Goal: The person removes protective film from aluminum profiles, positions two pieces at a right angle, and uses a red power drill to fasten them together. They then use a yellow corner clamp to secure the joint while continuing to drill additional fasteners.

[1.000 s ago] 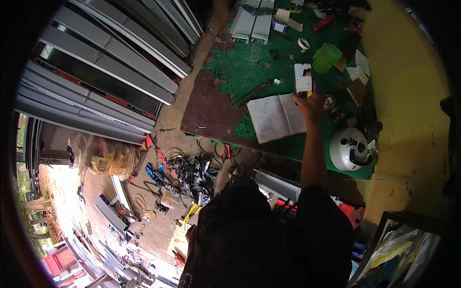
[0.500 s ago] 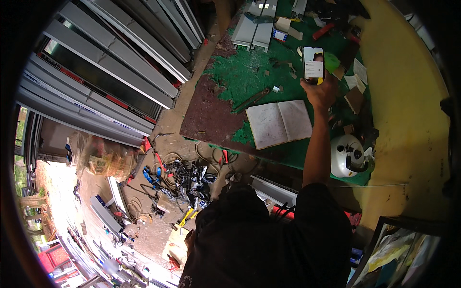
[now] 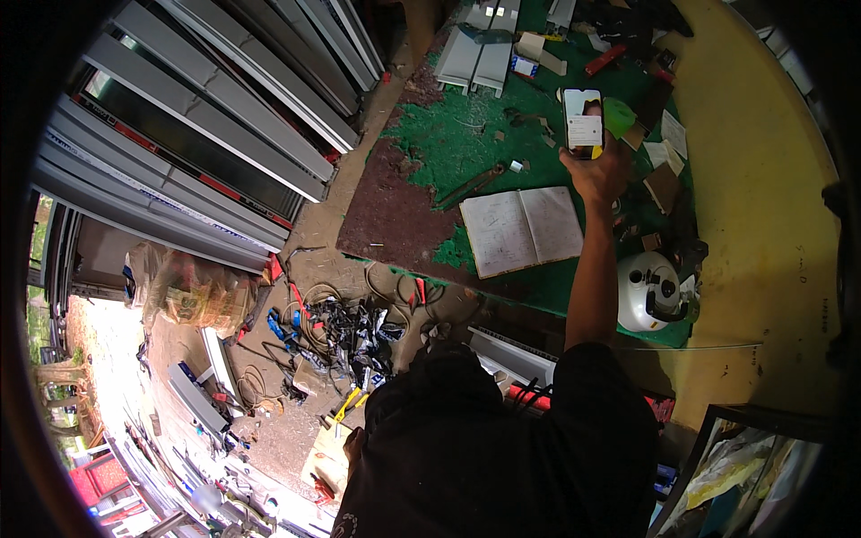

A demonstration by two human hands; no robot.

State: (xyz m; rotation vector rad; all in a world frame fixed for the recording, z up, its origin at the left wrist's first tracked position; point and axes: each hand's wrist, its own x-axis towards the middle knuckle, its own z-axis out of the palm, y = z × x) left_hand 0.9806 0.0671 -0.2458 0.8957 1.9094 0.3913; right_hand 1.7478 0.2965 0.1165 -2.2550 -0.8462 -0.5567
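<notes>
My right hand (image 3: 601, 172) is closed around a smartphone (image 3: 584, 122) with a lit screen, held over the far right part of the green-covered table (image 3: 430, 148). Below and to the left of that hand lies an open notebook (image 3: 522, 231) with writing on its pages. A long-handled metal tool (image 3: 469, 186), perhaps pliers, rests just beyond the notebook. Of my left hand (image 3: 353, 446) only a small patch shows beside my dark clothing; its fingers are hidden.
Long grey metal profiles (image 3: 215, 117) lean at the left. A white rounded kettle-like container (image 3: 647, 291) stands at the table's right corner, near a yellow wall (image 3: 753, 224). Tangled cables and black scraps (image 3: 350, 336) lie on the floor, with a yellow-handled tool (image 3: 346, 403) nearby.
The smartphone has shifted very slightly to the left in my right hand's grip. Otherwise the scene looks the same.
</notes>
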